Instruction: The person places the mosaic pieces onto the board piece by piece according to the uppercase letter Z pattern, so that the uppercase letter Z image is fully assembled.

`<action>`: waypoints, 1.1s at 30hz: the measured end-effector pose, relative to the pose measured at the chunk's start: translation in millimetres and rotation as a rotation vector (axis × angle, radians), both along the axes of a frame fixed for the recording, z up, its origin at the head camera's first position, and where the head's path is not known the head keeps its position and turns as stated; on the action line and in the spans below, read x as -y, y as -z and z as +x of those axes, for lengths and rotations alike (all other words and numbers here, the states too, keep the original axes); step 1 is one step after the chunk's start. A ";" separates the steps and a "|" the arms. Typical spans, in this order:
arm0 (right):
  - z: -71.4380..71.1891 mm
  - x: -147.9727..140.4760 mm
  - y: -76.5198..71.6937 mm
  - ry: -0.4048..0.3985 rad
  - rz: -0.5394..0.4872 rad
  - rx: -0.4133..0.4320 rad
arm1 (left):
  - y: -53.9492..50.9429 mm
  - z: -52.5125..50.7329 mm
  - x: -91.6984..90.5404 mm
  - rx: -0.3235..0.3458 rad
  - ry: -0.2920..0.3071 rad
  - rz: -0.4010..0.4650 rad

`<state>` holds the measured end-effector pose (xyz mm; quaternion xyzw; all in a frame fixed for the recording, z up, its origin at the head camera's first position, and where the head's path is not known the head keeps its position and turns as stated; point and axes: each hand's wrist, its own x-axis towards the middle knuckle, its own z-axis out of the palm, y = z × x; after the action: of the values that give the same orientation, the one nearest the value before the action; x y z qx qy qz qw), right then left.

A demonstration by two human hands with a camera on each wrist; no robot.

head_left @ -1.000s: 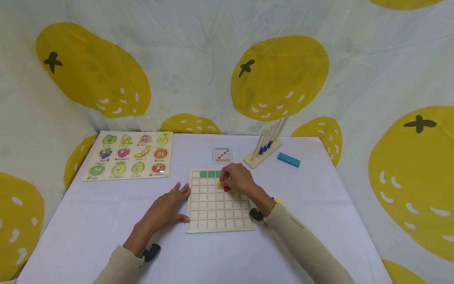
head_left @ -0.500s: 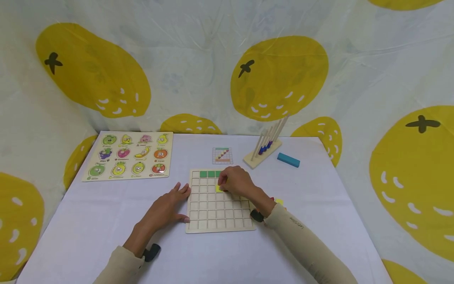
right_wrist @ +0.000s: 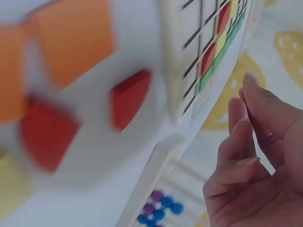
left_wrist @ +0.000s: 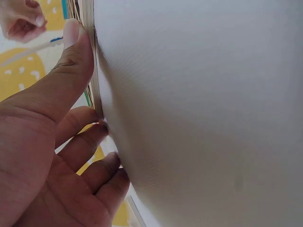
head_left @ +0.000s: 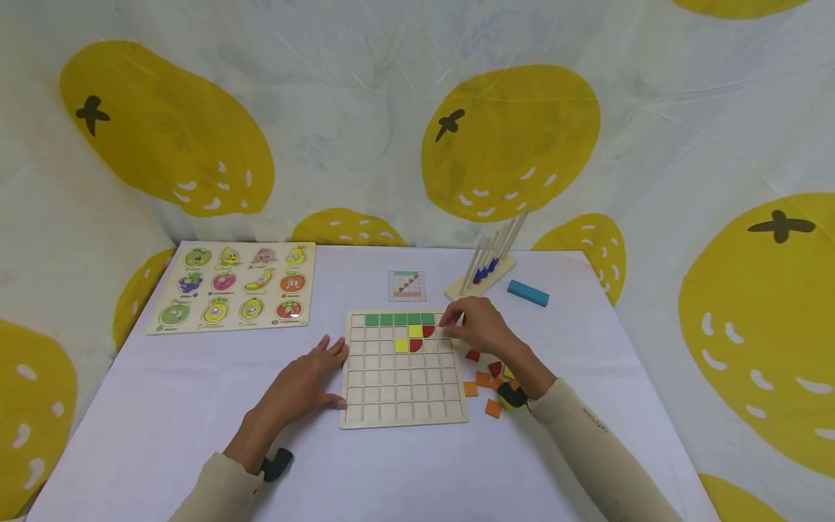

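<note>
A wooden grid board [head_left: 375, 395] lies on the table, with a row of green square tiles [head_left: 400, 319] along its far side. Below them, two yellow squares [head_left: 401, 346] each sit beside a red quarter-circle piece [head_left: 415, 346], stepping diagonally. My left hand [head_left: 296, 384] rests at the board's left edge, thumb and fingertips touching it, as the left wrist view [left_wrist: 57, 127] also shows. Over the board's far right corner hovers my right hand [head_left: 479, 322], fingers loosely bent. In the right wrist view no piece shows between the thumb and fingers [right_wrist: 236, 113].
Loose orange tiles [head_left: 493, 408], red pieces [head_left: 472, 355] and yellow ones lie right of the board. Behind it are a pattern card [head_left: 407, 286], a pegged bead stand [head_left: 463, 291] and a blue block [head_left: 528, 293]. A fruit puzzle [head_left: 231, 319] lies far left.
My right hand has left the yellow square lying in the board's third row and moved right, uncovering the tiles and loose pieces. The left hand stays at the board's edge.
</note>
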<state>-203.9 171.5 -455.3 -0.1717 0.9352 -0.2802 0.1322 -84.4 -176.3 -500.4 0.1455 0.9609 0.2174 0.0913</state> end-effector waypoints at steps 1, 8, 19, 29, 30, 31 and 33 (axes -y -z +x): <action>0.6 -5.2 0.5 0.010 0.011 0.009 | 0.1 0.1 0.1 0.000 -0.001 0.000; 8.3 -37.0 10.5 0.064 0.080 0.072 | 0.1 0.8 0.6 -0.007 -0.001 -0.006; 15.3 -54.0 23.4 0.071 0.113 0.154 | 0.0 1.3 2.0 -0.025 0.008 -0.007; 14.5 -50.9 22.0 0.072 0.120 0.183 | 1.8 1.3 1.3 -0.034 0.005 -0.010; 14.3 -51.4 21.3 0.071 0.115 0.185 | 2.1 1.4 1.3 -0.036 0.006 -0.009; 14.0 -52.2 20.6 0.064 0.108 0.181 | 2.4 1.4 1.2 -0.039 0.008 -0.008; 14.1 -53.8 18.6 0.047 0.082 0.177 | 2.4 1.3 1.1 -0.042 0.008 -0.009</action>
<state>-189.8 225.3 -473.9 -0.1186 0.9342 -0.2588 0.2148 -83.0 -177.4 -502.8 0.1536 0.9629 0.2096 0.0728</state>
